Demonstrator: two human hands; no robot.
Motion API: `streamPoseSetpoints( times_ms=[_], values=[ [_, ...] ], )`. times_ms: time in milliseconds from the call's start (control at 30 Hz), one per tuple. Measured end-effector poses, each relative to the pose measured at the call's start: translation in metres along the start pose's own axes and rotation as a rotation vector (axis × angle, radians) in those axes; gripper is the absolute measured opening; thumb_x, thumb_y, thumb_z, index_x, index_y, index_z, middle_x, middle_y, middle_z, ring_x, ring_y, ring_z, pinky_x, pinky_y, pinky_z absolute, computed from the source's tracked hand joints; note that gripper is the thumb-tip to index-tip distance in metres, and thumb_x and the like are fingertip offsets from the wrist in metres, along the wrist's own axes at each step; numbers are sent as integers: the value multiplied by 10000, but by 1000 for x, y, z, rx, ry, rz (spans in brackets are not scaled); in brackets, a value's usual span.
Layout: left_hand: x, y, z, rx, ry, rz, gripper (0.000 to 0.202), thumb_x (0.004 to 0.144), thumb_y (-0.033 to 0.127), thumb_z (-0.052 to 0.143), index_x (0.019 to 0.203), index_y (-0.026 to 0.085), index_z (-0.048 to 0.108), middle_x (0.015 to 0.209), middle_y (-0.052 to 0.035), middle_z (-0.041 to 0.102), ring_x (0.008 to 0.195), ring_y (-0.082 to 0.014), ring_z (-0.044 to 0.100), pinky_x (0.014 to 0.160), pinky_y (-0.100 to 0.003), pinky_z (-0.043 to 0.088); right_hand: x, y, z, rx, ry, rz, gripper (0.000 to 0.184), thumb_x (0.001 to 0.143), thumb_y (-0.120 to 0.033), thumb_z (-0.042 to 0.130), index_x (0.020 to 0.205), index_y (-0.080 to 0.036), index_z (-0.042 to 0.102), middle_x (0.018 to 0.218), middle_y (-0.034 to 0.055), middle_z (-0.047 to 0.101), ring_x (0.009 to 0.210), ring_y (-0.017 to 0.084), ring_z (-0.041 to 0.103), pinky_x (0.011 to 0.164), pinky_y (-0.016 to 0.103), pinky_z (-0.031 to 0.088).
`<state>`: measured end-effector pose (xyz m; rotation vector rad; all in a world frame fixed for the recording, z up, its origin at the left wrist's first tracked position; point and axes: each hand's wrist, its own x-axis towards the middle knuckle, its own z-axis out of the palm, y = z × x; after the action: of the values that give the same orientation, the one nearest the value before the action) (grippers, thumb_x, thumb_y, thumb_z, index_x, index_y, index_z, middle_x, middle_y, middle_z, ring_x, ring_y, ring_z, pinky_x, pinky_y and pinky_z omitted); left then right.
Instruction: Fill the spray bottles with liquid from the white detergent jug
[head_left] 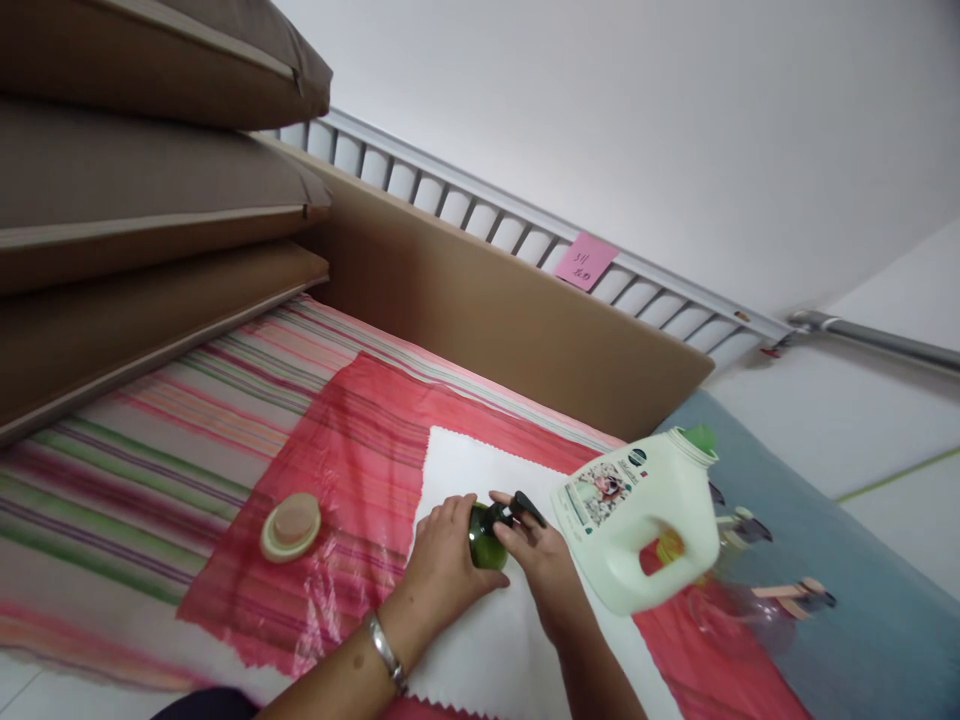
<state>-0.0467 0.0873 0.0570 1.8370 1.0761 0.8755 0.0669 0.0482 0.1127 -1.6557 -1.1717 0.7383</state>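
Note:
My left hand (444,565) is wrapped round a small dark green bottle (486,540) that stands on a white cloth (487,640). The fingers of my right hand (534,556) are closed on the bottle's black pump top (525,508). A silver bracelet sits on my left wrist. Just right of my hands stands a large white detergent jug (643,520) with a green cap and a handle. The white cloth lies on a sheet of red plastic (352,470).
A round beige lid (291,526) lies on the red plastic to the left. Striped fabric (150,430) covers the surface. Brown cushions (135,200) are stacked at the left, with a cardboard panel (510,320) behind. Several small pump bottles (780,590) lie at the right.

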Motion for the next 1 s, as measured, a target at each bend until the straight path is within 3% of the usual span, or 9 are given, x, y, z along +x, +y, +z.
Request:
streamPoseSetpoints(
  times_ms=[100,200,333,567,667,800,867,933,1000],
  values=[
    [0,0,0,20,-10,1,867,503,417,786,1260,174,439,1205,-120,556,1100,-305,507,950,-430,378,0,3,1,73,28,56,468,634,-368,685,1050,-169,605,1175,115,631,1141,315,539,989,459,405],
    [-1,2,-1,44,-21,-3,856,515,419,778,1261,185,431,1214,-106,552,1109,-293,502,956,-412,375,2,7,2,90,31,79,445,604,-357,726,979,-141,623,1072,137,673,1091,341,568,980,484,403],
    [-2,6,-4,21,-11,1,822,495,379,793,1221,213,446,1188,-84,562,1078,-283,517,931,-404,395,1,5,-2,163,-49,61,413,662,-377,698,1014,-177,615,1035,82,695,1052,283,600,947,417,446],
    [-2,5,-4,32,-26,31,826,476,380,799,1207,198,462,1146,-95,572,1057,-297,520,921,-430,406,-1,-12,-13,166,-97,-40,378,755,-395,638,1084,-220,576,1082,64,669,1069,240,577,989,421,393],
    [-3,3,-3,40,-46,21,875,471,384,801,1244,176,447,1185,-115,554,1093,-310,501,955,-450,388,-5,-28,-24,179,10,-91,424,754,-412,639,1123,-218,562,1078,78,665,1062,243,577,976,439,397],
    [0,0,-9,25,-56,2,876,479,370,798,1255,158,451,1208,-133,547,1132,-315,486,984,-453,376,-16,-57,-53,286,410,-235,445,756,-412,631,1157,-234,554,1022,44,657,878,185,638,908,393,440],
    [4,-3,-15,0,-40,-4,878,491,353,792,1267,140,440,1222,-144,539,1149,-308,483,997,-441,374,-18,-60,-70,288,545,-298,471,733,-398,654,1163,-242,545,991,26,655,754,143,640,831,341,477],
    [8,-7,-20,-32,-6,-4,880,499,329,787,1277,135,423,1241,-148,530,1167,-302,478,1013,-434,368,-14,-46,-80,186,530,-239,511,691,-394,680,1153,-231,534,974,31,666,696,138,634,743,309,501],
    [11,-9,-23,-68,19,9,873,498,318,785,1271,141,420,1256,-148,523,1176,-299,479,1024,-437,362,-8,-16,-77,2,392,-61,486,667,-400,666,1092,-194,551,942,55,682,680,169,638,668,312,514]
  ],
)
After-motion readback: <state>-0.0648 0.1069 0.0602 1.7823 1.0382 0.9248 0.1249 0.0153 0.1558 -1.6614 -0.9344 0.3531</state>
